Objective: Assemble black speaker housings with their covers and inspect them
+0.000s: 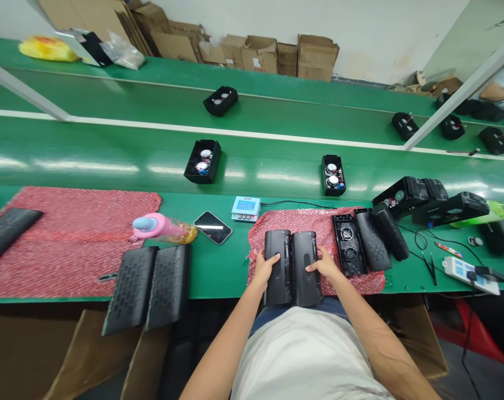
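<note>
Two long black plastic speaker housings lie side by side in front of me, at the table's front edge over red bubble wrap (260, 226). My left hand (266, 269) grips the left housing (278, 289), thumb on its top face and fingers hidden along its outer side. The right housing (307, 289) is held the same way by my right hand (325, 263). Just right of my right hand are an open black shell with two round parts (349, 244) and a dimpled black shell (372, 240).
A phone (213, 227), a small blue-screened device (246, 209) and a pink bottle (162, 228) stand to the left. Dimpled shells (167, 286) overhang the front edge. Speaker units (202, 161) sit on the green conveyor (272, 180). A power strip (470, 275) is at right.
</note>
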### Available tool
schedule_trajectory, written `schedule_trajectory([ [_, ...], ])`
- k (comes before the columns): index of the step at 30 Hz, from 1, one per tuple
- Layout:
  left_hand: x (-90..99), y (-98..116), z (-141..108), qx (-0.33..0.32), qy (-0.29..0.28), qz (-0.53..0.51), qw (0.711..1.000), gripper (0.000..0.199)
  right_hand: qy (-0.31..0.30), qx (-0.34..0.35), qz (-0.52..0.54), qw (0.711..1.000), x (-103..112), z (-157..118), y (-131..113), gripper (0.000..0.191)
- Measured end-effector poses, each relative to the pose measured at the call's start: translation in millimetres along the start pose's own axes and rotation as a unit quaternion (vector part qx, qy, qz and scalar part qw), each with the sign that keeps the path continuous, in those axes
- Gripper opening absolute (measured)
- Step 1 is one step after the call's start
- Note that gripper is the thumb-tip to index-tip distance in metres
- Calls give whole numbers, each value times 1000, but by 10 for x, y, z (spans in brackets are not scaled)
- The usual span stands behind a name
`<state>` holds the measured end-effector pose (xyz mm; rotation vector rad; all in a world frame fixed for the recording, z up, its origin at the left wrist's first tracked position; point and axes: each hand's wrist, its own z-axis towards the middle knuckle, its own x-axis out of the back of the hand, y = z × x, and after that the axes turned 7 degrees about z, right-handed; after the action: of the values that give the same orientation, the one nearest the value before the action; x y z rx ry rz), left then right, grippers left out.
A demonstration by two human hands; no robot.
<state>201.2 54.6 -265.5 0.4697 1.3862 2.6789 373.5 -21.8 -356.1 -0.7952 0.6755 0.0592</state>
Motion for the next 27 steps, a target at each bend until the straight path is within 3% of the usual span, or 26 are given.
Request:
schedule_trajectory([
  [9,4,64,-42,7,-15,-1,1000,73,0,6,-1,1000,36,60,84,87],
  [15,149,60,-151,-1,-117,-9,993,86,-7,8,0,1000,46,63,92,87],
  [22,150,36,-150,3,-81,-11,997,91,-34,22,0,999,38,64,157,87],
  [27,193,14,-139,4,-100,-19,995,92,-31,28,-1,999,25,117,226,91],
])
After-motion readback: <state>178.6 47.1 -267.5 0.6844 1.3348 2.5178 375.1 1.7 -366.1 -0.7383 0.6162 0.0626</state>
